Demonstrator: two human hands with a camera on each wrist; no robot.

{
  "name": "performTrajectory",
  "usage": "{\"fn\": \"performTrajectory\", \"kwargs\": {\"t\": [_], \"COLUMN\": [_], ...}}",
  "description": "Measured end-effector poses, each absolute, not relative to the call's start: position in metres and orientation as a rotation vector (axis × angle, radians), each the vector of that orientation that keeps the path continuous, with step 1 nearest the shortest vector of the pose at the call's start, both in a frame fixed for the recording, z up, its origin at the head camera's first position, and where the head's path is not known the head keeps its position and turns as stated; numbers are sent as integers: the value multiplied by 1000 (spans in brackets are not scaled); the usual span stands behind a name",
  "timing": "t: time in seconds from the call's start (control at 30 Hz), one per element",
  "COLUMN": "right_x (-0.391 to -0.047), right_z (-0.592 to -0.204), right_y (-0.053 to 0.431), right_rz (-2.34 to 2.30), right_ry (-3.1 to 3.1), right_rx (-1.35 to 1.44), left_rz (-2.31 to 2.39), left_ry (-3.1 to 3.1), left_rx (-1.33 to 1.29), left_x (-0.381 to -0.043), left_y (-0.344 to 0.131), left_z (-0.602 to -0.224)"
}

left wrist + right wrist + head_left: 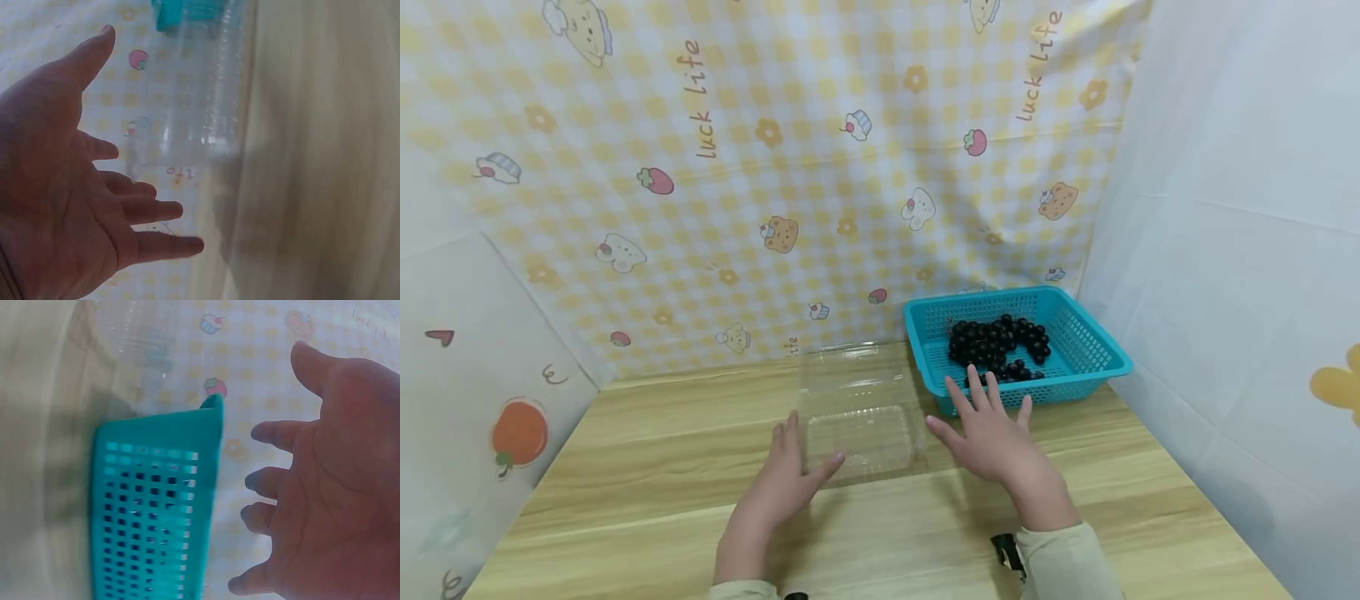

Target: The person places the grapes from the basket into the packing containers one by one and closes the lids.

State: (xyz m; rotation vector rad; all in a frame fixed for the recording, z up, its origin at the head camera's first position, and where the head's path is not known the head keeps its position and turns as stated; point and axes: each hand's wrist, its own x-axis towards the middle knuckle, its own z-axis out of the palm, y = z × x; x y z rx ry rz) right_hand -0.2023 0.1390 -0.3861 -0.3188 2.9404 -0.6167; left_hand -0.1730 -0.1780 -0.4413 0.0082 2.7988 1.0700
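A clear plastic clamshell box [861,437] lies opened flat on the table, its lid [853,367] toward the back. My left hand [782,483] is at the box's left side, thumb and fingers spread, holding nothing. In the left wrist view the clear box [194,94] shows just past the fingertips. My right hand [996,437] hovers by the near edge of a teal plastic basket [1090,375], fingers spread and nothing in them. Bunches of dark grapes [992,342] lie inside the basket. The right wrist view shows the basket's perforated wall [150,506] beside the fingers.
The wood-grain table [677,450] meets a yellow-checked cloth [715,208] hanging at the back. White cloth [1232,250] hangs along the right side, and another printed cloth stands at the left. The basket sits at the back right, close to the hanging cloth.
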Motion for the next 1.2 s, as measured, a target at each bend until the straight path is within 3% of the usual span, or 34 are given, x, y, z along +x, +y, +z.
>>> {"fn": "performTrajectory", "kwargs": {"t": [0.3,0.67,1.2], "right_x": [-229,-278,-378], "right_z": [-338,-290,-289], "right_y": [149,158,189], "right_rz": [-349,-41,-30], "right_ry": [2999,2930,2688], "right_rx": [-393,-513,-572], "left_rz": [1177,1148,1165], "left_ry": [2716,2716,2717], "left_rx": [74,83,81], "left_x": [-177,-181,-182], "left_y": [-205,-200,-198], "left_z": [-456,-455,-457]}}
